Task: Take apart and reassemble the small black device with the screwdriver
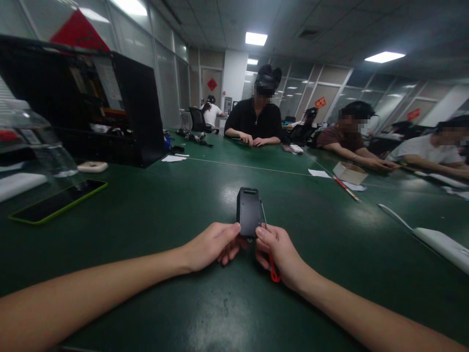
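A black pocket radio (249, 212) is held upright between my two hands, just above the green table (223, 308). It has a slot near its top, and a thin metal antenna (264, 213) runs along its right side. My left hand (212, 245) grips the lower left corner, thumb on the near face and fingers curled below. On the lower right corner, my right hand (282, 252) is closed with its thumb pressed to the face. A red wrist strap (274, 273) hangs in a loop by the right hand. The radio's far side is hidden.
At left stand a black open-fronted box (139, 112), a clear bottle (47, 142) and a green-edged phone (60, 200). A white device with a cable (439, 244) lies right, beyond it a small carton (350, 173). Across the table sits a person in black (252, 120); others sit right.
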A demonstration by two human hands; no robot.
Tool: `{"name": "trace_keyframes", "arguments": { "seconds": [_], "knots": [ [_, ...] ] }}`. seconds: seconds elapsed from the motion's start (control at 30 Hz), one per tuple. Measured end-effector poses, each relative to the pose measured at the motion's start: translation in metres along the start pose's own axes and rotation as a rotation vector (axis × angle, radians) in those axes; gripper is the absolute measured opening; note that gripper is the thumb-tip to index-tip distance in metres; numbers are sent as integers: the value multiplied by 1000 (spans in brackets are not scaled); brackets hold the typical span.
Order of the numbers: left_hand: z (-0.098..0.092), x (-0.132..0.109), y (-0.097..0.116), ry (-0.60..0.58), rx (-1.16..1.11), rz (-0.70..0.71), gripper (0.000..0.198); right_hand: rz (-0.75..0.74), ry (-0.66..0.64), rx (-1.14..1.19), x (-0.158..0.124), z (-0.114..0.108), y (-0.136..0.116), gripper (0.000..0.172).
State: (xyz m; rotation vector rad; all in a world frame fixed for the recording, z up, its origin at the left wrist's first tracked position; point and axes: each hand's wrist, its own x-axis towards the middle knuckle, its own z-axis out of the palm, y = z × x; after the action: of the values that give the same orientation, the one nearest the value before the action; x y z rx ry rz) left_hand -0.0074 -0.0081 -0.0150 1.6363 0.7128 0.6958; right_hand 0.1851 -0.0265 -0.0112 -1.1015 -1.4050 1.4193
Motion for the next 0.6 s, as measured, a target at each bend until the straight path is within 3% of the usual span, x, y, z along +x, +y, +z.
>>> {"name": "trace_keyframes", "arguments": {
  "seconds": [0.27,0.6],
  "knots": [
    [0,-2,2,7,33,53,47,-27,-17,-23,0,-1,2,41],
    [0,-2,-1,37,29,50,46,-39,-26,-47,-1,-1,2,37]
  ]
}}
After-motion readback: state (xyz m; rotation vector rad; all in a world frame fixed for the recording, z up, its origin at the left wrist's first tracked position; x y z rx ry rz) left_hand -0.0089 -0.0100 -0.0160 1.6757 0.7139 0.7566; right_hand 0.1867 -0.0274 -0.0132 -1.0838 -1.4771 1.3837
